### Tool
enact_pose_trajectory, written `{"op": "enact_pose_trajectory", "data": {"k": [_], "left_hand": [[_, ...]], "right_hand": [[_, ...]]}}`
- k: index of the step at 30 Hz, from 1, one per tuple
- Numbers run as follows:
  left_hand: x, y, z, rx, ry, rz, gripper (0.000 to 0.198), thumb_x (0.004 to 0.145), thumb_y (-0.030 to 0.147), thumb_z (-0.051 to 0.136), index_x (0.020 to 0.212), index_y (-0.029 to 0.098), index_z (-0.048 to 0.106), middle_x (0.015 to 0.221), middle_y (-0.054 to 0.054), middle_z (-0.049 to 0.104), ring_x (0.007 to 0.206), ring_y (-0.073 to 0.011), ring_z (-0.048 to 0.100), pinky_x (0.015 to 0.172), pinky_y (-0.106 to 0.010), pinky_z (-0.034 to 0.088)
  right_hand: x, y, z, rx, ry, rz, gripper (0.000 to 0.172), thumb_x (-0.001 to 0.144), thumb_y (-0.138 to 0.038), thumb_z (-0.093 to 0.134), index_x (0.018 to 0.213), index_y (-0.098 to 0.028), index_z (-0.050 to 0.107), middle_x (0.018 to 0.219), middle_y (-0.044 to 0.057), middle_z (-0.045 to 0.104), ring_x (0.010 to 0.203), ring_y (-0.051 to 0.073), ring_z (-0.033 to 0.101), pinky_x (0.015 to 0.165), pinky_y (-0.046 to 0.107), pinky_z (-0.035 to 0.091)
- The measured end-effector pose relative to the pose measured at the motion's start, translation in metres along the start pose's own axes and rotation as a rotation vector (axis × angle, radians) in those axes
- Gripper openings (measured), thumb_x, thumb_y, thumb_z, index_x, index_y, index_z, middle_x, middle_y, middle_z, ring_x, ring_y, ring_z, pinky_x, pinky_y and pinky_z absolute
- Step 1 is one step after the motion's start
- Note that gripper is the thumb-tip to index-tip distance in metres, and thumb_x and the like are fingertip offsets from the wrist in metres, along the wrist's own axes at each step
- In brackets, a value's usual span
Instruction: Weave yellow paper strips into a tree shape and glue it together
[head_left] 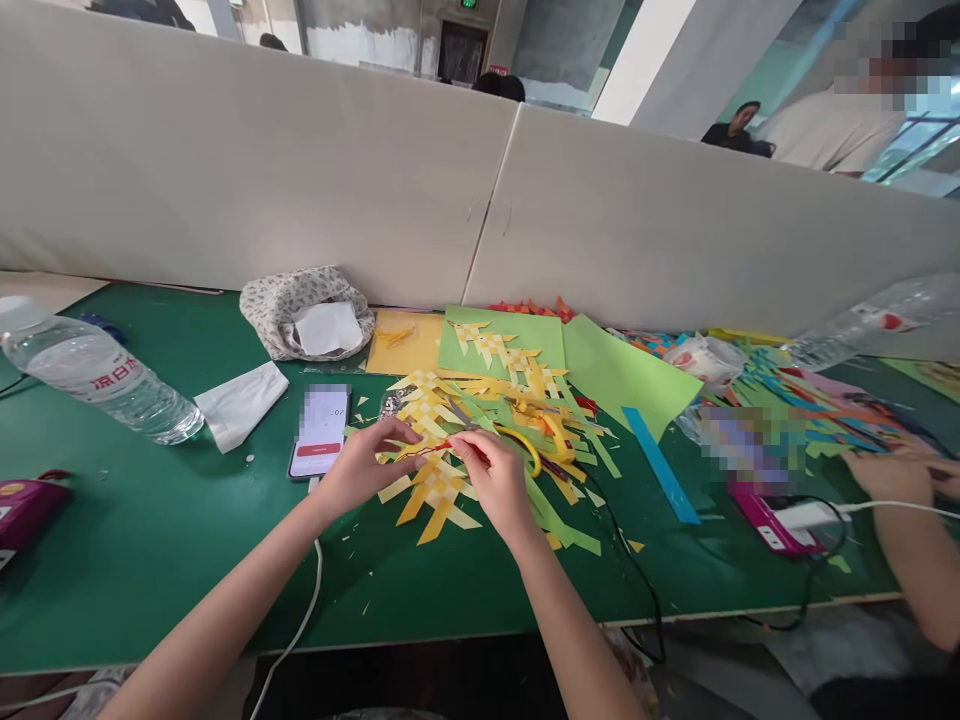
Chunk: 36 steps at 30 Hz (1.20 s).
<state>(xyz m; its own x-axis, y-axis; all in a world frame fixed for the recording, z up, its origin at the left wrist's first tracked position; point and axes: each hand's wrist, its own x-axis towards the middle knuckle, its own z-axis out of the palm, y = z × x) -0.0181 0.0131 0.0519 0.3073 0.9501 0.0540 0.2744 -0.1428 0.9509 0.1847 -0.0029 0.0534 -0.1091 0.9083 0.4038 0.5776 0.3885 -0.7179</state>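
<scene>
Both hands are over a heap of woven paper. My left hand (360, 462) has thumb and forefinger close together at one end of a thin red strand (439, 447); its exact kind is too small to tell. Wrapped round the other end is my right hand (495, 480), thumb pressed to the fingers. Just below lies a yellow-and-cream woven paper piece (439, 488) with pointed strip ends. Scissors with yellow handles (534, 452) rest among the strips right of my right hand. A lit phone (319, 432) lies beside my left hand.
A water bottle (112, 380), tissue (241, 402) and cloth pouch (262, 310) are at left. Green paper sheets (626, 370) and a blue strip (660, 465) lie right. Farther right, another person's hand (889, 475) is near colored strips and a magenta power strip (772, 520). A partition (300, 180) stands behind.
</scene>
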Motion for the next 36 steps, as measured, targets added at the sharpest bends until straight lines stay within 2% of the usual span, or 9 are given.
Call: {"op": "enact_pose_trajectory", "data": {"k": [4,8,13,25,29,36], "left_hand": [[0.003,-0.004,0.012,-0.173,-0.148,-0.112,0.023,0.072,0.038,0.069,0.077,0.02,0.054,0.078,-0.002,0.068,0.077,-0.0172,0.066,0.074,-0.031,0.052],[0.005,-0.005,0.013,-0.407,-0.26,-0.243,0.029,0.069,0.036,0.073,0.078,0.019,0.052,0.08,-0.004,0.069,0.078,-0.0172,0.066,0.07,-0.029,0.051],[0.003,-0.006,0.015,-0.5,-0.364,-0.343,0.031,0.068,0.036,0.074,0.078,0.018,0.05,0.081,-0.004,0.069,0.076,-0.0157,0.066,0.066,-0.026,0.051],[0.001,-0.009,0.013,-0.58,-0.41,-0.352,0.025,0.071,0.03,0.073,0.076,0.017,0.052,0.078,-0.003,0.067,0.071,-0.0115,0.065,0.06,-0.019,0.052],[0.002,-0.012,0.014,-0.607,-0.407,-0.372,0.027,0.066,0.025,0.077,0.077,0.017,0.053,0.08,-0.001,0.067,0.072,-0.0106,0.064,0.061,-0.019,0.052],[0.004,-0.022,0.019,-0.672,-0.382,-0.384,0.035,0.058,0.016,0.081,0.08,0.016,0.054,0.083,-0.003,0.07,0.076,-0.0138,0.067,0.072,-0.025,0.052]], "right_hand": [[-0.005,0.003,0.0,-0.035,-0.016,0.006,0.022,0.089,-0.035,0.048,0.088,-0.022,0.065,0.083,0.005,0.068,0.078,0.018,0.063,0.07,0.032,0.053],[-0.007,0.007,-0.002,-0.042,0.016,0.025,0.024,0.09,-0.037,0.047,0.088,-0.022,0.065,0.079,0.004,0.068,0.073,0.017,0.062,0.067,0.031,0.052],[-0.007,0.01,0.001,-0.024,0.054,0.046,0.024,0.089,-0.038,0.047,0.087,-0.022,0.065,0.081,0.005,0.068,0.075,0.018,0.063,0.069,0.031,0.052],[-0.008,0.016,0.005,-0.002,0.148,0.086,0.023,0.089,-0.036,0.048,0.086,-0.021,0.065,0.081,0.005,0.069,0.075,0.017,0.063,0.069,0.03,0.051],[-0.008,0.017,0.007,0.001,0.159,0.097,0.024,0.089,-0.037,0.047,0.086,-0.021,0.065,0.08,0.004,0.069,0.074,0.017,0.063,0.069,0.031,0.05],[-0.009,0.014,0.006,-0.014,0.218,0.099,0.021,0.089,-0.034,0.048,0.086,-0.021,0.065,0.083,0.005,0.069,0.079,0.017,0.064,0.073,0.031,0.05]]}}
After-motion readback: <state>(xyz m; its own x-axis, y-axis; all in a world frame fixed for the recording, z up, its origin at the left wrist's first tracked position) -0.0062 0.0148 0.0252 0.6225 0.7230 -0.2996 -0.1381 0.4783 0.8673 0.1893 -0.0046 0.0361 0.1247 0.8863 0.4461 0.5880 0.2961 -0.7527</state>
